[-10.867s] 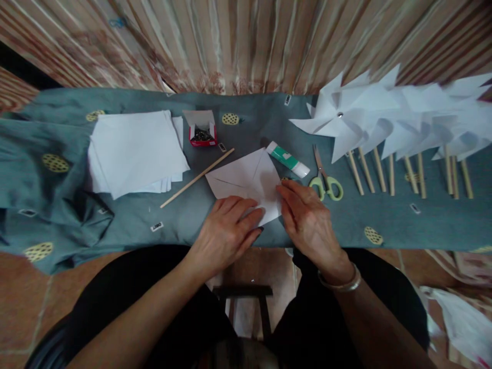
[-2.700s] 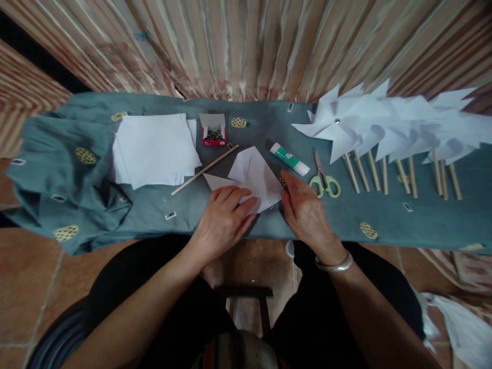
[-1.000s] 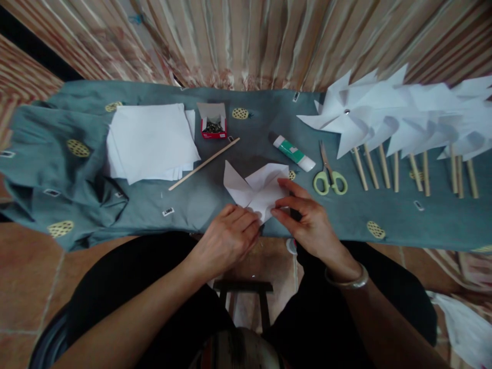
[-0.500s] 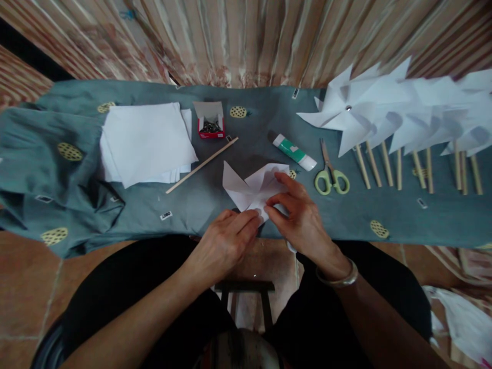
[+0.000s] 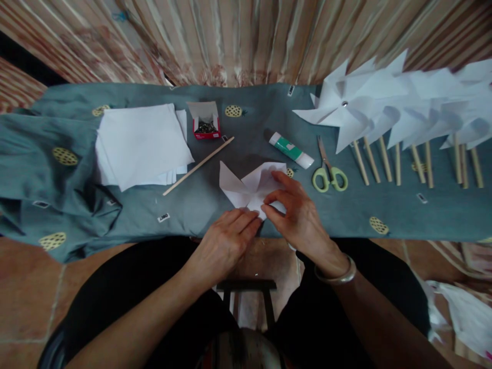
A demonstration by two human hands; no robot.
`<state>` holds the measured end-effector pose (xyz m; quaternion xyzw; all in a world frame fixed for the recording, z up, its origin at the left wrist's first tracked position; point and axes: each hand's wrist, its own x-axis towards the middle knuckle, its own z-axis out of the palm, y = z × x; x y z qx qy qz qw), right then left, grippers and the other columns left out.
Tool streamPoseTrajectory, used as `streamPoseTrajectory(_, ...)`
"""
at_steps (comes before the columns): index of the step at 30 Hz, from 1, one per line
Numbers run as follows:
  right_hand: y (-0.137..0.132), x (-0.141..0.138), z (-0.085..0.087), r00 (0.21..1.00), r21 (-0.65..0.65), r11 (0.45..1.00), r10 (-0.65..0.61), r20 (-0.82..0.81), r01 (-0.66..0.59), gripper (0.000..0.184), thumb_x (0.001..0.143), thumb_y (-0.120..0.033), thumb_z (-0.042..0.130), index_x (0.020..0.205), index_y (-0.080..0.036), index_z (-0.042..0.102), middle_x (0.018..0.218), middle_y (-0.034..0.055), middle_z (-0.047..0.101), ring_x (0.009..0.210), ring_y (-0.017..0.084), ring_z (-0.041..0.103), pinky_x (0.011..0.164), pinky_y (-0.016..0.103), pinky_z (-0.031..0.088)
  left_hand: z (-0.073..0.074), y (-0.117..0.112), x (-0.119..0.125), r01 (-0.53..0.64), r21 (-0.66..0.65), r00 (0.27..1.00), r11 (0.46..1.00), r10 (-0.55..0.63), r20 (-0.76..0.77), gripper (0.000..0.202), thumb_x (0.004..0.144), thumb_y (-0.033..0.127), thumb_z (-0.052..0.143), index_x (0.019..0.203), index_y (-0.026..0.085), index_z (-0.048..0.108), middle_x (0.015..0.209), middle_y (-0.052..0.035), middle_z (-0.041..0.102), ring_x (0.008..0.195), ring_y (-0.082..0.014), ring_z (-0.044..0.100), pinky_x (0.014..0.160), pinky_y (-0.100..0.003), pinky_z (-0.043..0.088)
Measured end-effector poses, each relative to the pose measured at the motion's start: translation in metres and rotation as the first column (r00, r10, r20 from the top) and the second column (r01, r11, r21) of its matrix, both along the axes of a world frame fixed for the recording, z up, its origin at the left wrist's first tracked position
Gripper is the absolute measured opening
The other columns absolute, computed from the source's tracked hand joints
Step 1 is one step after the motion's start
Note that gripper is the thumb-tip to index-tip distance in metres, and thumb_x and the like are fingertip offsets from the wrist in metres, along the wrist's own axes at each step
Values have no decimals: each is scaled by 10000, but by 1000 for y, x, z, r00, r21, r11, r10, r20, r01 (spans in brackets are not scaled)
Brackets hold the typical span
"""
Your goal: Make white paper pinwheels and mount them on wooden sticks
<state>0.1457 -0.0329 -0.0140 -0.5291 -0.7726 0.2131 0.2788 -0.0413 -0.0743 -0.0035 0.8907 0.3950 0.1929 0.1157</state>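
Observation:
A white paper pinwheel [image 5: 251,185], partly folded with pointed blades, lies at the table's near edge between my hands. My left hand [image 5: 230,236] is closed on its near side, thumb and fingers pressing the paper. My right hand [image 5: 294,212] pinches the paper at its right side, thumb and index finger together, the other fingers curled over a blade. Beyond the pinwheel are a thin wooden stick [image 5: 199,165], a glue stick [image 5: 291,150] with a green label, and scissors [image 5: 326,171] with green handles.
White paper sheets [image 5: 142,146] are stacked at the left. An open red box [image 5: 205,128] holds small metal pieces. Several finished pinwheels [image 5: 355,110] on sticks overlap at the right. A grey-green cloth [image 5: 200,210] covers the table; a pleated curtain [image 5: 246,41] hangs behind it.
The view has shifted slightly. Both hands stay on the paper pinwheel in nearly the same pose, with only small finger movements.

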Motion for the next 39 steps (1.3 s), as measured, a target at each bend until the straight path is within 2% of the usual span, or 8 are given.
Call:
streamPoseTrajectory(9,1,2,-3,999,-15,1000,2,-33,-3,54,829,-221,625,803,-201,668,1393,107,555,1286,290,524,1059,506,447,-1,-1,0,3,4,1000,1000,-3,8,255,917,124,551,1151,59,628,1146,-140,690,1042,-236,636,905,-387,574)
streamPoseTrajectory(14,1,3,-6,999,-11,1000,7,-52,-7,66,829,-208,620,816,-235,679,1391,57,545,1297,279,510,1076,518,440,-1,-1,1,4,5,1000,1000,-4,18,264,914,121,553,1160,53,618,1141,-150,687,1044,-240,639,902,-395,574)
streamPoseTrajectory(24,0,1,-5,1000,23,1000,19,-4,-19,86,865,-207,578,826,-218,653,1399,85,535,1295,287,512,1071,514,449,-1,0,1,-6,21,1000,1000,6,-19,241,935,138,526,1145,69,623,1141,-127,691,1047,-234,640,911,-380,573)
streamPoseTrajectory(33,-8,-2,-5,988,113,985,124,87,-133,235,950,-200,469,1087,-287,640,1469,30,437,1352,280,439,1094,496,432,-1,1,3,-12,18,1000,1000,12,-14,228,937,141,516,1118,63,630,1108,-125,698,1005,-240,641,850,-385,590)
streamPoseTrajectory(39,-13,-7,-3,960,120,981,116,255,-151,326,957,-154,431,1214,-271,593,1470,70,454,1376,293,411,1049,492,454,1,1,4,-14,7,999,1000,14,-35,218,935,133,511,1106,76,635,1103,-116,697,1007,-238,641,841,-377,588)
